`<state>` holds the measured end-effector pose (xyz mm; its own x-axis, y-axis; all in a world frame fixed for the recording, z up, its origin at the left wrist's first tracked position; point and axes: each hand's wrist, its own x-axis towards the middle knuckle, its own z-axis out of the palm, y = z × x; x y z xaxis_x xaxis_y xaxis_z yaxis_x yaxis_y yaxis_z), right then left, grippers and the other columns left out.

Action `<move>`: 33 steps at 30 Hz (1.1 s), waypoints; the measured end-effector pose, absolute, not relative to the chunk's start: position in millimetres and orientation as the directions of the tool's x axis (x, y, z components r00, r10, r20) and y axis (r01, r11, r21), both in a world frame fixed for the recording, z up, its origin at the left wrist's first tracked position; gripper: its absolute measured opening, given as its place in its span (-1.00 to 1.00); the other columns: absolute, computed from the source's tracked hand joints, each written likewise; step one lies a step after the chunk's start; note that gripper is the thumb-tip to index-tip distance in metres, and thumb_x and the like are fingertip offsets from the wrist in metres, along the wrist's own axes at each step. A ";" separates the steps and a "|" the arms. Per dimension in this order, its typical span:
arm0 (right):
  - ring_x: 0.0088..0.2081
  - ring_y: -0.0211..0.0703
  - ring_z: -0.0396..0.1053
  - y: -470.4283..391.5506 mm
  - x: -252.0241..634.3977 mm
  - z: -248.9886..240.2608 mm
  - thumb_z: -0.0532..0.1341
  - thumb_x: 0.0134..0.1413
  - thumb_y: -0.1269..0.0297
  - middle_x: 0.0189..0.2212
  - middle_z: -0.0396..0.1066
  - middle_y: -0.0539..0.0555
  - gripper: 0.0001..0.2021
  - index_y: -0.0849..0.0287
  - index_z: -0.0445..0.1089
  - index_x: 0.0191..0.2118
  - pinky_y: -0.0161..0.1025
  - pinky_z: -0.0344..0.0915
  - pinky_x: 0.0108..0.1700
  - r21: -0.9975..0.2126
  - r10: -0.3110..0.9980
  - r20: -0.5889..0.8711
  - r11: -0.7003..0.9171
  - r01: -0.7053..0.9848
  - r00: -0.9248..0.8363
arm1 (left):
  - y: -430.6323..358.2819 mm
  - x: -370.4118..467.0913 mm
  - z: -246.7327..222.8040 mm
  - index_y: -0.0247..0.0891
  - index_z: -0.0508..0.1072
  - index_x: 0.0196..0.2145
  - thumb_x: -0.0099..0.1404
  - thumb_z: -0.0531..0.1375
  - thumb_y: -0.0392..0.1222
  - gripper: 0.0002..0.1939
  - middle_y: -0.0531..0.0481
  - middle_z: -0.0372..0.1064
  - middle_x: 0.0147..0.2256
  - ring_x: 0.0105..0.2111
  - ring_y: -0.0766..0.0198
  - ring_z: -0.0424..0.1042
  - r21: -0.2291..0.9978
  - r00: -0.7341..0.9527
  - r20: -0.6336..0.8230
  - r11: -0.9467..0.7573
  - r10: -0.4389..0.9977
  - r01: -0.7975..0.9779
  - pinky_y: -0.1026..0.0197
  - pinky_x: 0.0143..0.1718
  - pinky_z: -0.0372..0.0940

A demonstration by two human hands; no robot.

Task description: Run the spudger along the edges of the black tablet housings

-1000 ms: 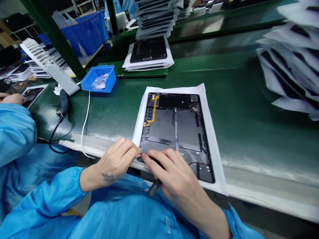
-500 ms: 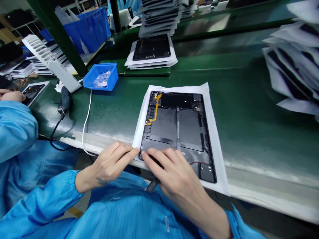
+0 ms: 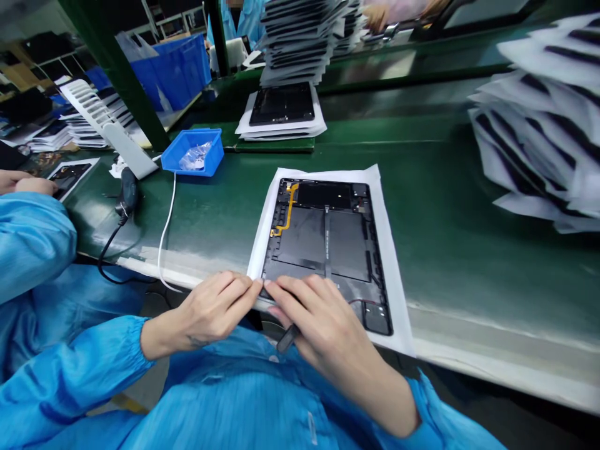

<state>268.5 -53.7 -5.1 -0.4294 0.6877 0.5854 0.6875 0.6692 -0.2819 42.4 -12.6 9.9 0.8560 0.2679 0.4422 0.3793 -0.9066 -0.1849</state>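
Note:
An opened tablet housing [image 3: 304, 228], black inside with an orange flat cable [image 3: 290, 212] along its left side, lies on a white sheet [image 3: 389, 250] at the bench's front edge. My left hand [image 3: 213, 306] has its thumb and fingers closed at the housing's near left corner; whatever is between the fingertips is too small to make out. Right beside it, my right hand [image 3: 323, 312] rests over the near edge, its fingertips at the same corner. A short black tool [image 3: 287, 338] sticks out from under its curled fingers; the tool's other end is hidden.
A blue bin [image 3: 193, 152] holding clear plastic bags stands back left, near a white slotted stand [image 3: 107, 128] and a black corded device [image 3: 126, 194]. Sheet-interleaved stacks [image 3: 297, 44] rise at the back and right [image 3: 539, 125]. A co-worker's sleeve [image 3: 35, 237] is at far left.
The camera view has shifted slightly, so the housing and the right stack appear further left. Both hands remain at the housing's near left corner, with the right hand's fingers slightly shifted.

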 end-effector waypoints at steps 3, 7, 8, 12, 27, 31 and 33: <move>-0.19 -0.02 0.35 -53.5 275.6 5.6 0.10 0.38 0.02 -0.13 0.47 0.24 -0.59 0.28 0.30 0.09 -0.10 0.33 -0.17 -0.426 0.765 0.538 0.610 0.669 -0.354 | -13.2 43.3 12.6 -0.62 0.39 0.05 0.45 0.07 -0.41 -0.72 -0.29 0.49 -0.20 -0.28 0.10 0.44 -0.286 0.888 0.389 -0.885 0.244 0.368 0.08 -0.28 0.44; -0.20 -0.01 0.36 -57.9 288.4 23.9 -0.15 0.33 -0.25 -0.13 0.44 0.25 -0.31 0.28 0.19 0.21 -0.10 0.35 -0.20 -0.367 0.799 0.465 0.567 0.738 -0.382 | -4.7 38.8 12.3 -0.46 0.37 0.07 0.50 -0.02 -0.41 -0.72 -0.21 0.48 -0.18 -0.26 0.17 0.42 -0.030 0.846 0.406 -0.920 0.345 0.390 0.14 -0.27 0.44; -0.24 -0.03 0.35 -59.7 290.3 27.5 -0.19 0.37 -0.21 -0.16 0.44 0.22 -0.34 0.26 0.21 0.21 -0.13 0.33 -0.25 -0.326 0.792 0.464 0.570 0.754 -0.398 | -1.3 37.2 11.8 -0.41 0.36 0.08 0.50 -0.03 -0.42 -0.71 -0.18 0.48 -0.17 -0.24 0.19 0.42 0.080 0.810 0.426 -0.909 0.403 0.410 0.16 -0.25 0.44; -0.42 -0.13 0.24 -65.3 290.8 35.0 -0.10 0.48 0.15 -0.39 0.36 0.05 -0.62 0.20 0.31 0.15 -0.23 0.18 -0.43 -0.155 0.744 0.486 0.590 0.792 -0.459 | 11.4 33.0 9.8 -0.33 0.38 0.08 0.49 0.00 -0.41 -0.71 -0.16 0.47 -0.12 -0.15 0.18 0.43 0.282 0.701 0.467 -0.842 0.539 0.460 0.13 -0.14 0.43; -0.19 -0.16 0.49 -52.2 276.5 8.6 0.09 0.29 0.59 -0.17 0.52 0.18 -0.67 0.20 0.44 0.06 -0.28 0.45 -0.22 -0.276 0.722 0.477 0.664 0.695 -0.501 | 26.6 46.7 -7.4 -0.33 0.15 0.35 0.54 0.06 -0.05 -0.46 -0.23 0.07 0.38 0.42 0.14 -0.01 0.395 0.857 0.296 -0.871 0.423 0.293 -0.03 0.43 -0.06; -0.23 -0.17 0.50 -52.5 268.7 9.7 0.09 0.32 0.55 -0.19 0.54 0.15 -0.71 0.14 0.46 0.00 -0.27 0.46 -0.23 -0.266 0.746 0.475 0.627 0.732 -0.466 | 26.4 48.4 -15.6 -0.33 0.18 0.34 0.55 0.03 -0.02 -0.48 -0.20 0.07 0.38 0.42 0.16 -0.01 0.398 0.845 0.325 -0.872 0.424 0.284 0.01 0.44 -0.08; -0.21 -0.17 0.50 -51.5 267.2 11.0 0.06 0.34 0.54 -0.17 0.54 0.15 -0.69 0.13 0.44 0.02 -0.26 0.47 -0.21 -0.268 0.753 0.459 0.623 0.735 -0.471 | 25.2 48.6 -14.0 -0.34 0.19 0.33 0.55 0.03 -0.04 -0.49 -0.19 0.12 0.36 0.41 0.16 0.02 0.403 0.840 0.337 -0.871 0.426 0.280 0.01 0.43 -0.07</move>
<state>267.2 -51.5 11.0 -0.4712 0.7535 0.4585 0.7351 0.6228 -0.2679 48.6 25.2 -14.0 0.8399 0.4257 0.3367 0.2801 -0.8714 0.4029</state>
